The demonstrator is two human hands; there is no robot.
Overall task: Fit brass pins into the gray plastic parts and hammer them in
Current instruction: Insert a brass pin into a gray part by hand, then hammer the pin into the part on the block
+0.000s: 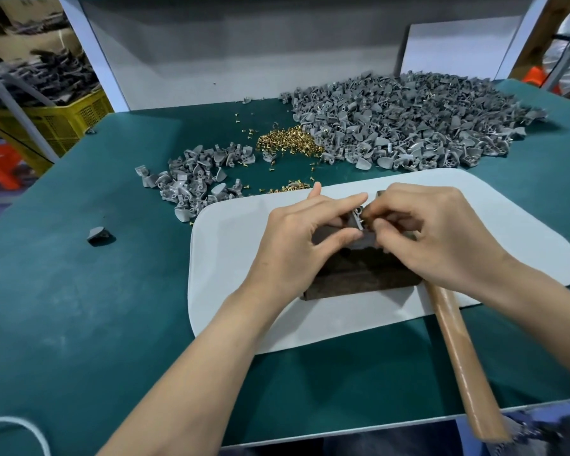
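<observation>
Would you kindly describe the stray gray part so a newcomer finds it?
Start at the white mat on the green table. Left of it, one gray plastic part lies alone, apart from the small heap behind it.

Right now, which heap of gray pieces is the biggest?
The heap at the back right, beyond the white mat; it spreads far wider than the small heap on the left.
</observation>
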